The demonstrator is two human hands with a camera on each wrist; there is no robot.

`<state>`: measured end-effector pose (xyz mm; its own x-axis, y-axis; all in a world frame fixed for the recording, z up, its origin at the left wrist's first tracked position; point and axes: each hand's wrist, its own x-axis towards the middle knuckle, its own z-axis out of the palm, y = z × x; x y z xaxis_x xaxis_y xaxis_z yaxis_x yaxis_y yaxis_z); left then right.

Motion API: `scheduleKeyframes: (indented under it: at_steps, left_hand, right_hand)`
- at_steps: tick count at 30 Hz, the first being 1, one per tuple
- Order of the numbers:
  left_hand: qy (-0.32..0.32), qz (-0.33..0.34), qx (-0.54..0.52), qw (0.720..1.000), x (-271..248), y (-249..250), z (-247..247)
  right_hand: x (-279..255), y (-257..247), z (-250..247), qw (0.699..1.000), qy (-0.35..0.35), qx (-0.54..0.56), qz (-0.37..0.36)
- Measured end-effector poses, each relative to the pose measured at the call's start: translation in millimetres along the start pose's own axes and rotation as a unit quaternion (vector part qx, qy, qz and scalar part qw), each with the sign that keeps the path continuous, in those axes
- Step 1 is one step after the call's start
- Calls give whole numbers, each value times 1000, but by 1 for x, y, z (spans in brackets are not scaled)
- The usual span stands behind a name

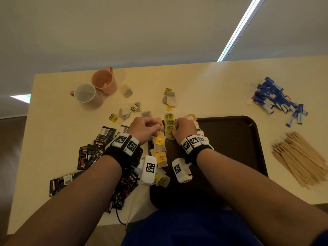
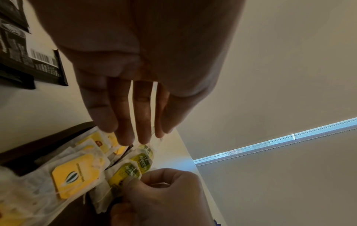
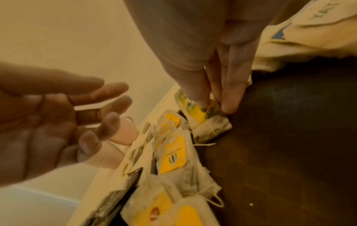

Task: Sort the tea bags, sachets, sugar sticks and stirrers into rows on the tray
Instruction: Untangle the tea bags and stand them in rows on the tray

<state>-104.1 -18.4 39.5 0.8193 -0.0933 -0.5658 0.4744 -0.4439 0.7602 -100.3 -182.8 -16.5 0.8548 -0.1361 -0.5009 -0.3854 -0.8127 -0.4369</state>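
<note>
A dark brown tray (image 1: 230, 139) lies in front of me. Tea bags with yellow tags (image 1: 159, 141) overlap in a column along its left edge, also in the left wrist view (image 2: 71, 175) and the right wrist view (image 3: 173, 156). At the far end of that column my right hand (image 1: 174, 130) pinches a green-tagged tea bag (image 1: 170, 127) between thumb and fingers (image 3: 230, 105), low over the tray. My left hand (image 1: 158, 129) hovers just left of it, its fingers (image 2: 142, 134) straight and loose above the bags, holding nothing.
Black sachets (image 1: 99, 144) are scattered left of the tray. Loose tea bags (image 1: 170, 98) and two mugs (image 1: 104, 82) sit further back. Blue sugar sticks (image 1: 276, 98) and wooden stirrers (image 1: 298, 157) are piled on the right. White paper sachets (image 1: 199, 134) lie by my right wrist.
</note>
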Motion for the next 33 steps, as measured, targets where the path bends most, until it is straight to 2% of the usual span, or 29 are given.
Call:
scheduleKeyframes:
  at_steps: [4,9,15,25,33]
  left_hand:
    - [-3,-1,0,1000,0,-2,-1]
    - [1,0,-5,1000,-1,-6,-2]
    - [5,-5,-12,1000,-4,-9,-2]
    - [16,-4,-15,1000,-8,-11,-6]
    - [21,-25,-32,999,-16,-15,-8]
  right_hand:
    - [0,-2,0,1000,-16,1,12]
    - [-3,8,-2,999,11,46,0]
    - [-8,14,9,995,-91,-31,35]
    - [-5,9,9,998,-47,-36,7]
    - [-13,16,-3,996,-68,-52,-3]
